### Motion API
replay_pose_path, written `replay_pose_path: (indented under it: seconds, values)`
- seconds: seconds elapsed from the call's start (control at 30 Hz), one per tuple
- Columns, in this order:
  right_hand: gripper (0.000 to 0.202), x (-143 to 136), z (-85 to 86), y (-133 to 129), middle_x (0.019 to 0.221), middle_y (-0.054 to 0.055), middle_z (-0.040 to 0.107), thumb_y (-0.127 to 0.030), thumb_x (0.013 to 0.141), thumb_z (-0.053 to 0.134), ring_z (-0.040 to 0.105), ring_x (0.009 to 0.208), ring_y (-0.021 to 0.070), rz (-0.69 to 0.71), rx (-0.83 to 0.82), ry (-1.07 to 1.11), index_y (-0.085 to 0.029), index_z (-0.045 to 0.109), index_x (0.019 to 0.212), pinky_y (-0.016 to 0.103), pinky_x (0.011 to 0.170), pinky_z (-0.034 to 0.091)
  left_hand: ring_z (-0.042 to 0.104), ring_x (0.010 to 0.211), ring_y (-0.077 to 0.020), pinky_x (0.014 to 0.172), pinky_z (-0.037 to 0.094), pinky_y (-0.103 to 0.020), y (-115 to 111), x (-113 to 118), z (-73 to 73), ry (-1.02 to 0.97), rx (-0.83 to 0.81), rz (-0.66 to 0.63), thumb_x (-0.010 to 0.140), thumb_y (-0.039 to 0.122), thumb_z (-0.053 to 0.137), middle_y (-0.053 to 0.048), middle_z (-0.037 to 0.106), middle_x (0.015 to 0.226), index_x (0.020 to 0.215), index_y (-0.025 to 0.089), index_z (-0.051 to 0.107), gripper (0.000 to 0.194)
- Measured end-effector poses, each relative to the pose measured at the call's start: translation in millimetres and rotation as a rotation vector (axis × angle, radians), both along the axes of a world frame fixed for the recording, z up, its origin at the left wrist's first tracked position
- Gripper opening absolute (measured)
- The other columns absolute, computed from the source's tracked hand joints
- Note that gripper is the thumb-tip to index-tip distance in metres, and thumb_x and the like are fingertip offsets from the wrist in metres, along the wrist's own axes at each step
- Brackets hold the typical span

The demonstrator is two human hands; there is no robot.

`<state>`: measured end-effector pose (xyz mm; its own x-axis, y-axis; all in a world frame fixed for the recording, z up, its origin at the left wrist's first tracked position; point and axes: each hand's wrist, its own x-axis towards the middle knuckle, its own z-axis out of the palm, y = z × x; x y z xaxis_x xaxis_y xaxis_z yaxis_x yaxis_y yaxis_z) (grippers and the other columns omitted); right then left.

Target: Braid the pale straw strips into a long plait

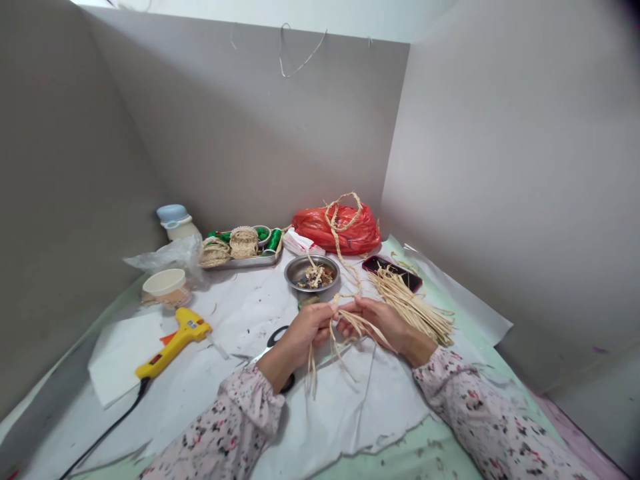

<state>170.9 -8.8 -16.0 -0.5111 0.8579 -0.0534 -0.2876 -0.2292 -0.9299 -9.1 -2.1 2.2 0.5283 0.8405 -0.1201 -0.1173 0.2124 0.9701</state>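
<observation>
Both hands meet over the cloth-covered table, closed on one straw braid (352, 270). My left hand (311, 328) pinches it between thumb and fingers, with loose strands hanging below. Close beside it, my right hand (383, 325) grips the same braid, and loose straw ends (363, 325) lie across its fingers. The finished length runs up from the hands and curls in a loop over a red plastic bag (310, 223). A bundle of straw strands (417, 307) lies just right of my right hand. Scissors (276, 337) are partly hidden under my left wrist.
A metal bowl (289, 275) with scraps stands beyond the hands. Farther left are a tray (243, 262) of woven pieces and green thread, a cup (165, 283), a bottle (177, 223) and a corded yellow glue gun (173, 343). A phone (413, 280) touches the straw bundle. Grey partitions surround the table.
</observation>
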Motion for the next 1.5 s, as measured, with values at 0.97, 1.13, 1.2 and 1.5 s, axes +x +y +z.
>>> replay_pose_path:
  seconds: [0.97,1.13,1.2,1.5]
  values:
    - [0.019,-14.1,-12.7,0.6,0.058,-0.005,0.053,-0.035,0.077,0.061,0.034,0.042,0.0047,-0.239,0.197,-0.386,-0.017,0.054,0.077,0.019,0.041,0.020,0.040,0.056,-0.0125,0.054,0.028,-0.024,3.2,8.6,-24.3,0.507,0.419,0.163,0.076,0.035,0.047,0.003,0.046,0.056,0.065,0.016,0.060,0.026]
    - [0.014,-16.2,-11.7,-1.0,0.057,-0.005,0.055,-0.031,0.079,0.056,0.039,0.045,0.0073,-0.339,0.325,-0.571,-0.018,0.053,0.073,0.020,0.046,0.029,0.050,0.066,-0.0154,0.061,0.033,-0.025,-0.7,7.4,-21.7,0.679,0.578,0.166,0.083,0.031,0.040,0.000,0.056,0.065,0.068,0.018,0.058,0.027]
    - [0.013,-16.1,-12.6,-1.0,0.058,-0.004,0.055,-0.031,0.080,0.054,0.042,0.048,0.0086,-0.368,0.360,-0.625,-0.019,0.053,0.075,0.021,0.048,0.031,0.051,0.067,-0.0158,0.062,0.033,-0.025,-3.6,7.6,-18.8,0.741,0.626,0.177,0.086,0.030,0.037,0.000,0.057,0.066,0.069,0.018,0.056,0.028]
    - [0.015,-18.2,-11.9,-2.9,0.056,-0.005,0.053,-0.032,0.083,0.050,0.045,0.050,0.0103,-0.472,0.413,-0.703,-0.020,0.052,0.073,0.022,0.050,0.033,0.053,0.067,-0.0162,0.061,0.030,-0.026,-12.3,9.2,-7.5,0.909,0.683,0.340,0.089,0.029,0.038,-0.002,0.059,0.069,0.077,0.019,0.055,0.023]
